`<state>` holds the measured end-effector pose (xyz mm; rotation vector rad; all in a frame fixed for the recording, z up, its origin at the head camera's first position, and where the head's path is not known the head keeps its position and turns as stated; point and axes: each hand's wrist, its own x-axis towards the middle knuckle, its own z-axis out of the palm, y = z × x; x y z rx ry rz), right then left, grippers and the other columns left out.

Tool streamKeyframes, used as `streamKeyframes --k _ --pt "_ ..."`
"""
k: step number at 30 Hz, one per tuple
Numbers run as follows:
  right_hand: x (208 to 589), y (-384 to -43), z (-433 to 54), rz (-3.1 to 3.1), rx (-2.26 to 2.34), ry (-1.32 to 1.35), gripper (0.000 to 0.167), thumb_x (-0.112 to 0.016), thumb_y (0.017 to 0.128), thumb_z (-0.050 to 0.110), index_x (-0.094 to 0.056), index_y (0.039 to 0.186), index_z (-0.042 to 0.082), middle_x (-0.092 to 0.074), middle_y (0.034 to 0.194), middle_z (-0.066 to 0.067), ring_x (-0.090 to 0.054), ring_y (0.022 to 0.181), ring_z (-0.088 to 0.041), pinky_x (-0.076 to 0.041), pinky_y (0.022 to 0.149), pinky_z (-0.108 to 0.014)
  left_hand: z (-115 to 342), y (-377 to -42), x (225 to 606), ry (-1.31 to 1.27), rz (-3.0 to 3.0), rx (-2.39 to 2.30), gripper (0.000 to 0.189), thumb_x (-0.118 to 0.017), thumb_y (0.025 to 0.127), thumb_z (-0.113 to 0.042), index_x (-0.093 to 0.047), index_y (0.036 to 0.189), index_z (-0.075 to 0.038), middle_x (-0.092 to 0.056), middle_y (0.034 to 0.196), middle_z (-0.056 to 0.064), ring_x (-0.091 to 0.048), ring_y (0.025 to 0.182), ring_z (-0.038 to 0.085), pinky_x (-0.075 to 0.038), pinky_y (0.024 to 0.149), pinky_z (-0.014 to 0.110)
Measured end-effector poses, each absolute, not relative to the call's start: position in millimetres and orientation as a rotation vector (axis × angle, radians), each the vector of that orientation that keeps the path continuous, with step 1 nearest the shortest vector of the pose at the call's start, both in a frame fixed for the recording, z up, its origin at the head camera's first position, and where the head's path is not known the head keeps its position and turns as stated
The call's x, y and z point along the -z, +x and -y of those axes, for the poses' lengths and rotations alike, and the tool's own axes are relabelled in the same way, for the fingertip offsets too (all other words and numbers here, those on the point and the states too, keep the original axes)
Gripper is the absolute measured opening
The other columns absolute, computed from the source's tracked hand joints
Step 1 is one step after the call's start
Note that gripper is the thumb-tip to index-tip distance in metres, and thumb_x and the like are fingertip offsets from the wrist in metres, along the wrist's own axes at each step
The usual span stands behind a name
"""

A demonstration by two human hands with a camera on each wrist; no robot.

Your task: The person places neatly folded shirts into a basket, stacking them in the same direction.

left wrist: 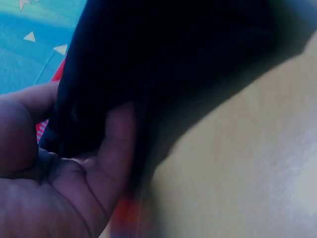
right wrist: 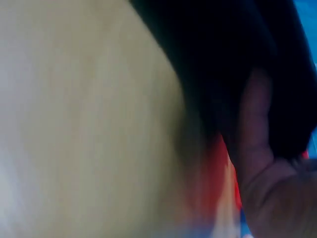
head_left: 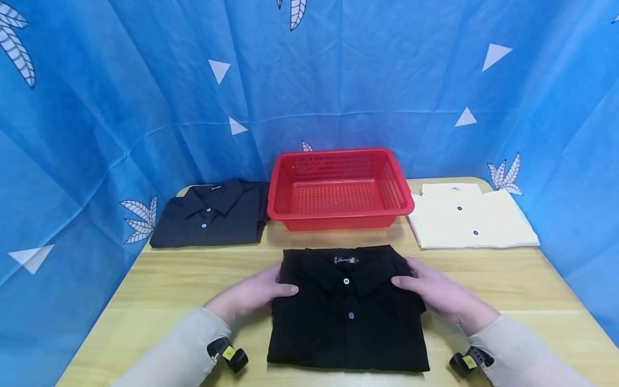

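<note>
A folded black shirt point(head_left: 348, 333), collar and label toward the back, is held between both hands at the front middle of the table. My left hand point(head_left: 258, 290) grips its left edge, thumb on top and the other fingers under the cloth. On the opposite edge my right hand point(head_left: 432, 290) grips it the same way. In the left wrist view dark cloth point(left wrist: 148, 44) lies between thumb and fingers, raised above the wood. The right wrist view, blurred, has a finger point(right wrist: 255, 119) against the black cloth point(right wrist: 218, 44).
A red plastic basket point(head_left: 338, 220) with nothing in it stands behind the shirt. To its left lies a folded dark shirt point(head_left: 213, 220); to its right, a folded cream shirt point(head_left: 474, 220). A blue patterned cloth point(head_left: 338, 70) hangs around the wooden table point(head_left: 159, 290).
</note>
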<state>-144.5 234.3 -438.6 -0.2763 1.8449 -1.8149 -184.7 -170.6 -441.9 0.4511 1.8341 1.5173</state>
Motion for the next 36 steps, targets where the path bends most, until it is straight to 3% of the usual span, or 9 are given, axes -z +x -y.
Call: streamKeyframes --k 3,5,8,15,27,36 --pt "441 -141 -225 -1.822 1.895 -0.196 0.053 -0.054 0.104 0.016 -0.029 0.146 -0.006 -0.066 0.123 -0.019 -0.069 0.103 -0.033 -0.057 0.087 -0.045 168 -182 442 0.516 -1.938 -1.515 0.073 -0.065 0.099 -0.017 -0.025 0.159 -0.010 -0.039 0.156 0.010 -0.041 0.138 0.027 -0.034 0.114 0.047" --pt "442 -140 -220 -1.808 1.928 -0.153 0.054 -0.055 0.104 0.015 -0.029 0.147 -0.005 -0.066 0.123 -0.017 -0.069 0.102 -0.031 -0.057 0.087 -0.044 167 -181 442 0.527 -1.971 -1.527 0.074 -0.065 0.098 -0.016 -0.024 0.160 -0.010 -0.036 0.159 0.008 -0.033 0.143 0.027 -0.025 0.119 0.048" --pt "445 -139 -217 -1.782 1.963 -0.126 0.055 -0.055 0.102 0.012 -0.028 0.148 -0.004 -0.064 0.125 -0.017 -0.069 0.102 -0.031 -0.057 0.087 -0.043 166 -180 442 0.520 -1.956 -1.579 0.074 -0.064 0.098 -0.014 -0.023 0.161 -0.010 -0.034 0.160 0.008 -0.030 0.145 0.028 -0.020 0.120 0.050" --pt "449 -139 -219 -1.770 2.001 -0.102 0.052 -0.053 0.100 0.004 -0.029 0.146 -0.003 -0.067 0.120 -0.014 -0.071 0.097 -0.030 -0.059 0.082 -0.043 167 -179 449 0.437 -1.970 -1.644 0.068 -0.061 0.100 -0.012 -0.028 0.159 -0.008 -0.038 0.158 0.009 -0.033 0.144 0.028 -0.021 0.120 0.051" --pt "434 -141 -228 -1.746 2.020 -0.216 0.047 -0.050 0.105 0.009 -0.029 0.146 0.001 -0.068 0.122 -0.013 -0.072 0.097 -0.029 -0.059 0.083 -0.042 163 -175 432 0.470 -2.035 -1.679 0.065 -0.059 0.101 -0.011 -0.028 0.159 -0.010 -0.038 0.158 0.005 -0.033 0.145 0.024 -0.021 0.120 0.049" --pt "413 -146 -239 -1.638 2.071 -0.384 0.036 -0.043 0.107 0.005 -0.036 0.143 0.006 -0.066 0.127 -0.013 -0.071 0.102 -0.029 -0.059 0.084 -0.042 159 -171 404 0.462 -2.103 -1.646 0.067 -0.060 0.102 -0.019 -0.028 0.160 -0.021 -0.035 0.160 -0.004 -0.029 0.146 0.021 -0.020 0.120 0.054"
